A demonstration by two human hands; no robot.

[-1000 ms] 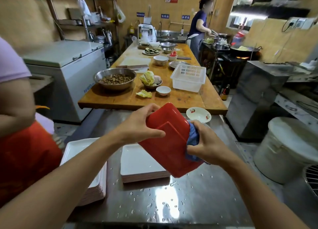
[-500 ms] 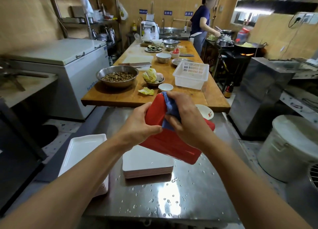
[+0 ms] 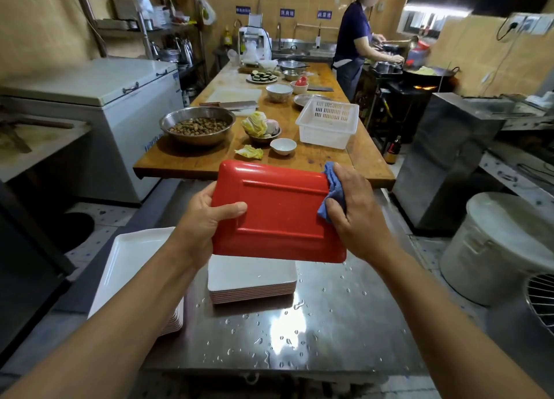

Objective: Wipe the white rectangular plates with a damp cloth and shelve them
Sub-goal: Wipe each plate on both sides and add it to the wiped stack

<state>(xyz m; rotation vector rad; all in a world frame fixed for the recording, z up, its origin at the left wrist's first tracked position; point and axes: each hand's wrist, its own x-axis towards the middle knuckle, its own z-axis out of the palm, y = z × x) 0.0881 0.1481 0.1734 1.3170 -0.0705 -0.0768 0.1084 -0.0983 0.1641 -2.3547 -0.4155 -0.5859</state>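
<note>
Standing at the far left is a white chest freezer (image 3: 99, 105), and nearer, at the left edge of the wet steel tabletop (image 3: 314, 332), lies a stack of white rectangular plates (image 3: 132, 266). Next comes the left hand (image 3: 204, 221), its fingers curled behind the left edge of a red-backed plate (image 3: 278, 215) and its thumb pressed flat on the red underside, holding the plate up above the tabletop with that underside facing the person. Directly below the held plate sits a second stack of plates (image 3: 251, 278), white on top with reddish edges. At the plate's right edge the right hand (image 3: 356, 209) has its fingers clamped on a bunched blue cloth (image 3: 331, 188), which touches the plate's upper right corner. Beyond the hands, a wooden tabletop (image 3: 299, 161) carries a steel bowl (image 3: 198, 126) of brown food and a white plastic basket (image 3: 328, 123). Far right stands a big lidded white bucket (image 3: 497, 245).
</note>
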